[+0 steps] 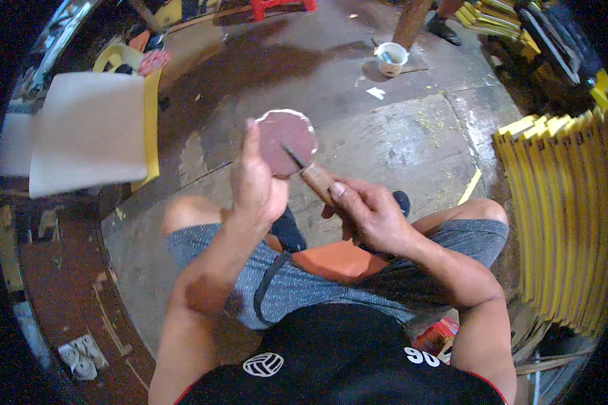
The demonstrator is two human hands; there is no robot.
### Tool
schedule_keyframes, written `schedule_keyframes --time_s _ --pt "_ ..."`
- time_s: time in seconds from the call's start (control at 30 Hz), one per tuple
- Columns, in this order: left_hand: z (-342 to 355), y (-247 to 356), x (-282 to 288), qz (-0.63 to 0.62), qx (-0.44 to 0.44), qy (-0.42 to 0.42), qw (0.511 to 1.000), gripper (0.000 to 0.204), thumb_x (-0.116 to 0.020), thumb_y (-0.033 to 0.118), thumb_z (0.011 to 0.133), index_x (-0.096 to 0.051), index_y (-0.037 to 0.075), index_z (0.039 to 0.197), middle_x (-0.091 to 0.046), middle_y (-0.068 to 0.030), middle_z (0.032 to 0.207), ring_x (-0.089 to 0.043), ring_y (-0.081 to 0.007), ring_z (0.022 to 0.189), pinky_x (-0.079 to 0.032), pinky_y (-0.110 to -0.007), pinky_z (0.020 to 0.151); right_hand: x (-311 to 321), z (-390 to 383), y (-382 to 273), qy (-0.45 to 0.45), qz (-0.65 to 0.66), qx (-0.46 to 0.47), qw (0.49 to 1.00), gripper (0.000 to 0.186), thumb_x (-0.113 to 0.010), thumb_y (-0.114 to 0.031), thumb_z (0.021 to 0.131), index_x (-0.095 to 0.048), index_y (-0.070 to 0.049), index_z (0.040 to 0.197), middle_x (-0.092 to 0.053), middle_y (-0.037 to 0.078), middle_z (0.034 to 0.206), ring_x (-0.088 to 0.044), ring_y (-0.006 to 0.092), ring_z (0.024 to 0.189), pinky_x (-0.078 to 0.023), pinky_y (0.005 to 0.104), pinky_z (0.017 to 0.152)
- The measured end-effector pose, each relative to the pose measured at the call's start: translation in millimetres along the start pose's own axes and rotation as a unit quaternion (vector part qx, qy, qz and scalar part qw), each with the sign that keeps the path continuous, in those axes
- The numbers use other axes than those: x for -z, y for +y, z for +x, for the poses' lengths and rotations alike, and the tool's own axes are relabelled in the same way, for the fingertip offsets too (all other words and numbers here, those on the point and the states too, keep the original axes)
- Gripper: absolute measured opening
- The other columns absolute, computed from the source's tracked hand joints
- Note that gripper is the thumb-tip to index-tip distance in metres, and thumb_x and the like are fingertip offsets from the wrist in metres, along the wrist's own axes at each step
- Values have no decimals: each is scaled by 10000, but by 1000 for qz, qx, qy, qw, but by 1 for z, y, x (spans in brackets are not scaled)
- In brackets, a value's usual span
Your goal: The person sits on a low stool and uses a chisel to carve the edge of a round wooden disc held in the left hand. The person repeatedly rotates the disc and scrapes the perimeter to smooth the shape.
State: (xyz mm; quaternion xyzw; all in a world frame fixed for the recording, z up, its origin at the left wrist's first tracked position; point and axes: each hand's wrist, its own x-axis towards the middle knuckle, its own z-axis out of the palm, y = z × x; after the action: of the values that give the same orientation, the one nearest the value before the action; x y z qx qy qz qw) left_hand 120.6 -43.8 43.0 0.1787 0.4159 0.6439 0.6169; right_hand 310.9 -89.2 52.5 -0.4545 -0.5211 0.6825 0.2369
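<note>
A round reddish-brown disc [285, 138], like a sanding disc with a ragged whitish rim, is held up in front of me. My left hand [255, 181] grips it from the left and below, thumb along its left edge. In my right hand [368, 208] is a tool with a wooden handle [317, 182] and a narrow dark metal blade [292, 155]. The blade lies across the lower right face of the disc; whether it touches cannot be made out. My right fingers are wrapped round the handle. An orange piece [336, 262] is between my legs, under my hands.
Tall stacked yellow-edged sheets [557, 216] stand close at my right. A white-topped block with a yellow side [91, 131] is on the left. Ahead, a white bucket [391, 59] sits beside a wooden post [411, 25], near another person's foot [444, 30]. A red stool [282, 8] is farther off.
</note>
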Motion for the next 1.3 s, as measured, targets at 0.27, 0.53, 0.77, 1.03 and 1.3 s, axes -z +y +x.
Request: schedule_keyframes --time_s 0.27,0.53,0.77,1.03,1.3 --pt "3 4 5 -5 -23 31 999 438 -433 447 1023 -535 63 1209 -623 -101 1136 -615 -249 1057 -501 -439 927 -3 -1 -5 -3 -8 16 1000 452 -397 -329 1055 -492 -18 1369 -657 64 847 -546 91 499 -469 236 446" --pt "1 4 3 -10 -28 28 999 435 -450 446 1018 -532 65 1209 -627 -101 1127 -623 -247 1047 -507 -442 921 -1 0 -4 2 -7 5 1000 436 -408 -341 1046 -526 -41 1339 -657 70 824 -575 110 525 -483 260 442" --pt "3 4 2 -7 -30 18 999 435 -451 452 1016 -528 72 1214 -632 -98 1127 -627 -249 1045 -509 -445 920 1 -5 -2 1 -2 -6 1000 444 -396 -324 1054 -490 -29 1371 -657 61 844 -544 91 490 -467 238 443" --pt "4 1 3 4 -56 10 998 437 -447 458 1017 -525 70 1203 -628 -93 1108 -618 -239 1046 -500 -438 938 1 -2 -1 4 1 -1 1000 444 -399 -339 1049 -506 -42 1362 -660 63 834 -560 102 503 -476 248 435" --pt "5 0 5 4 -42 13 999 468 -452 469 1012 -516 58 1228 -622 -103 1130 -613 -240 1061 -502 -432 932 0 -7 1 1 1 -10 1000 449 -396 -337 1053 -483 -50 1386 -658 52 844 -543 87 490 -467 230 441"
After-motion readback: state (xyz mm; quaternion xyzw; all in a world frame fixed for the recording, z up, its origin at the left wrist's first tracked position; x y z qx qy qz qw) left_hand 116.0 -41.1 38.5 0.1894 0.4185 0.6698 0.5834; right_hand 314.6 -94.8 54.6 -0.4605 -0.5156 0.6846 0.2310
